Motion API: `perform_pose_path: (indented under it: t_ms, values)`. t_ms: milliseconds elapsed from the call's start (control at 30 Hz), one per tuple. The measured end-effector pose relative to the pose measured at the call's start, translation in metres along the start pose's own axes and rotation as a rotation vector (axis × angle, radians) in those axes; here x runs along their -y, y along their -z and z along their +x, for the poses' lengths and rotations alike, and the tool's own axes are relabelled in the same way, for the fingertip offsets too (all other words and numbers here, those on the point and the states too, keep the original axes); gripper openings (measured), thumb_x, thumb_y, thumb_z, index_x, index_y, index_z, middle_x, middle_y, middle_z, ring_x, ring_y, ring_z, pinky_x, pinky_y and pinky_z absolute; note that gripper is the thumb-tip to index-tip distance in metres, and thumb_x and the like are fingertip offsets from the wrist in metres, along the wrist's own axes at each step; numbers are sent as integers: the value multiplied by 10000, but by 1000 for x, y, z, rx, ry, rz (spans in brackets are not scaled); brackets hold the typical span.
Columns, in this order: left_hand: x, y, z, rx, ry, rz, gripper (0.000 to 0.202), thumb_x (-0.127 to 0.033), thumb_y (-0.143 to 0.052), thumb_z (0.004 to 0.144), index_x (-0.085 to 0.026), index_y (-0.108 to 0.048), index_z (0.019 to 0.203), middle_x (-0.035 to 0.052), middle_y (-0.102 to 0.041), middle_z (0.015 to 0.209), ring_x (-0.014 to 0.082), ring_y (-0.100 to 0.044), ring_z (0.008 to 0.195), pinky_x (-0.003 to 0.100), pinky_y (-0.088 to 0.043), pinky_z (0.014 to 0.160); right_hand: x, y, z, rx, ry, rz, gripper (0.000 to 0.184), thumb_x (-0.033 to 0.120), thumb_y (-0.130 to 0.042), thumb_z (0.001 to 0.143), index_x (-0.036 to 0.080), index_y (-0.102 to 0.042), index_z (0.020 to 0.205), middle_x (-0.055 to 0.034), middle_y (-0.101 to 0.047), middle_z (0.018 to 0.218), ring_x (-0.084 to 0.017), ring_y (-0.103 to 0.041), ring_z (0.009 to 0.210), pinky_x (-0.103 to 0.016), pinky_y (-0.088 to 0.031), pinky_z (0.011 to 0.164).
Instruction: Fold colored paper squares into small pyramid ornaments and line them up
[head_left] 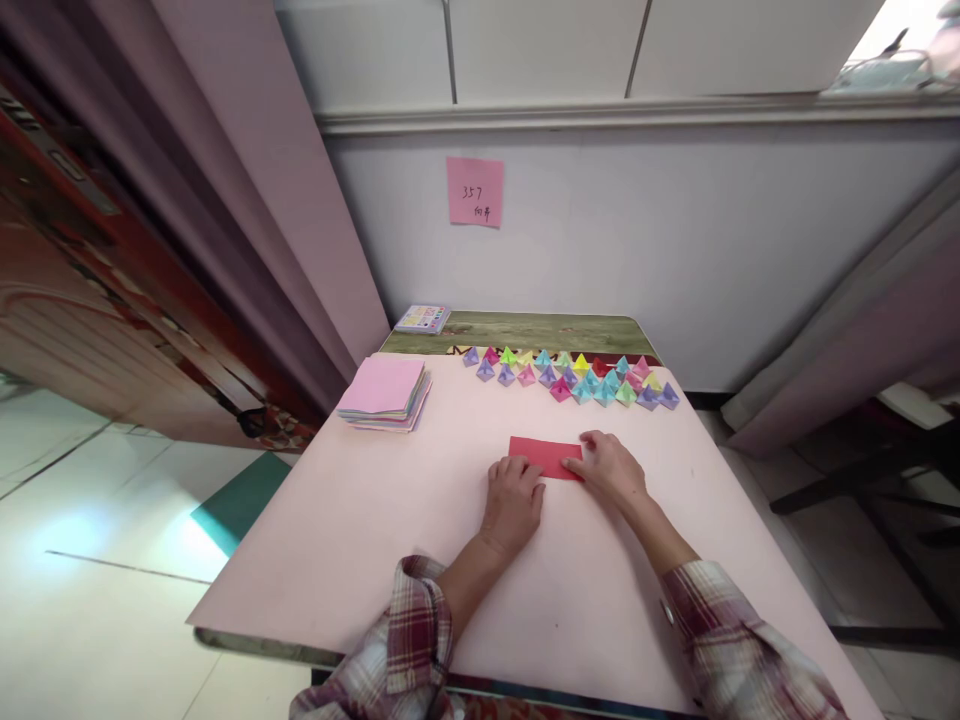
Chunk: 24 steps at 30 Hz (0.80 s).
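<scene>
A red sheet of paper (544, 454), folded into a rectangle, lies flat on the pink table cover (360, 520). My left hand (513, 500) rests palm down at its near left corner, fingers curled on the near edge. At the paper's right end, my right hand (609, 468) presses down with the fingers flat on it. Both hands touch the paper; neither lifts it.
A stack of coloured square papers (384, 392) sits at the left of the table. Several small folded paper shapes (574, 377) lie in rows at the far edge. A small printed pack (423, 319) lies on the wooden tabletop behind. A pink note (475, 191) hangs on the wall.
</scene>
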<state>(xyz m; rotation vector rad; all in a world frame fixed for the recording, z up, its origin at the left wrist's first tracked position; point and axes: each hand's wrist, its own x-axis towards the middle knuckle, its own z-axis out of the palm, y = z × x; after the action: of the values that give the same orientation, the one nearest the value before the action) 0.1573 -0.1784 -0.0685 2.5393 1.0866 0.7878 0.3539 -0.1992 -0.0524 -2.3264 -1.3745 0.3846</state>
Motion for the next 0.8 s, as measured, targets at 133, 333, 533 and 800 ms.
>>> perform_pose_path:
  t_ms: [133,333,533,800]
  values:
    - [1,0,-1,-5,-2,-6,174,-164,-522,858,-213,-607,1002,80,-561,987,246,-492,963,427,-388,879,9,9,18,121,-30,-98,453,532,-738,627,235,-632,953,-51,-680,865,-238,-632,809,-303,-395,614]
    - [4,-3,-2,-21,11,-36,159,-156,-531,849,-220,-609,971,76,-573,973,246,-495,955,432,-389,880,17,9,19,162,-35,-61,230,412,-754,595,232,-613,620,-13,-663,689,-196,-608,673,-278,-365,568]
    - [4,3,-4,-142,78,-248,122,-219,-515,872,-202,-588,968,75,-605,942,233,-538,924,412,-426,871,16,-12,2,-9,-27,522,242,342,-701,672,218,-629,867,5,-685,716,-170,-621,664,-266,-436,589]
    - [1,6,34,79,758,-1485,466,-575,-624,788,-144,-642,962,110,-691,917,193,-659,797,339,-526,784,38,-40,-2,-63,-86,1466,422,402,-813,612,173,-645,924,-38,-729,870,-180,-672,760,-316,-541,734]
